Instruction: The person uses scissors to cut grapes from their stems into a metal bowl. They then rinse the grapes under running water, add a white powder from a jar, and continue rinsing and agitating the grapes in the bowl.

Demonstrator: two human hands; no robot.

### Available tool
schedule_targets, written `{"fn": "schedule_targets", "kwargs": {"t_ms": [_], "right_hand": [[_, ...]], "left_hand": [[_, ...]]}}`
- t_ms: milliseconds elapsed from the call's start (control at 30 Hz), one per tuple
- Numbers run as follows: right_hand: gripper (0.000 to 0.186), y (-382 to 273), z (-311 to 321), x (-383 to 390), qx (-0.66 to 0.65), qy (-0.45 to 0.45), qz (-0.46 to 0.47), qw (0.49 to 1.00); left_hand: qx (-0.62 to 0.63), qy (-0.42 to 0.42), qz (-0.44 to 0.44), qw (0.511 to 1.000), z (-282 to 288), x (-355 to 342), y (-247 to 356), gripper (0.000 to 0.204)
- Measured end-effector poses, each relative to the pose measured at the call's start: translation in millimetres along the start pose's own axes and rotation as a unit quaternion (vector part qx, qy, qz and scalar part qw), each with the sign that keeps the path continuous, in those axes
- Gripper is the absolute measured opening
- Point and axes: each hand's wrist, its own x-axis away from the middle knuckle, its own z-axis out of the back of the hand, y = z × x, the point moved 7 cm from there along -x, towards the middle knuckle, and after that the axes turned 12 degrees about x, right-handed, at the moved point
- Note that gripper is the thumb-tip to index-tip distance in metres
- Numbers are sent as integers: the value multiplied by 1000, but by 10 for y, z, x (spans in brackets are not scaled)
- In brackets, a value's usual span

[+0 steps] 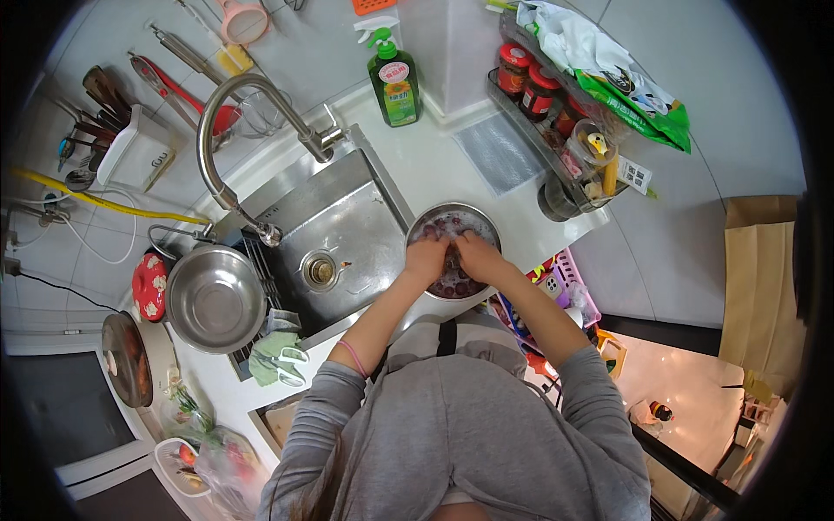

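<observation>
A round steel bowl (453,206) stands on the white counter, just right of the sink. It holds foamy, cloudy water and several dark red-purple round fruits (464,286) that look like grapes. Both of my hands are in the bowl, side by side with their fingers curled down into the water. My left hand (427,260) touches my right hand (478,258) near the middle of the bowl. Their fingertips are closed together among the fruits; what they pinch is hidden by the hands and the foam.
The steel sink (347,221) with its curved faucet (207,143) lies to the left. An empty steel basin (216,298) sits beyond it. A green spray bottle (393,82) stands behind the bowl. A rack (543,143) of jars is at the back right.
</observation>
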Motion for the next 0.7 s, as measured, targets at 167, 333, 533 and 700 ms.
{"fn": "schedule_targets", "kwargs": {"t_ms": [167, 333, 533, 700], "right_hand": [[28, -127, 122, -102, -3, -9, -15, 1000], [22, -9, 124, -134, -20, -33, -24, 999], [20, 41, 153, 5, -115, 132, 15, 984], [19, 115, 167, -53, -350, -49, -159, 922]], "left_hand": [[0, 18, -6, 1000, -36, -109, -110, 23], [57, -17, 94, 994, 235, -74, 73, 28], [272, 87, -60, 956, 215, 49, 22, 32], [665, 56, 116, 736, 22, 50, -257, 22]]}}
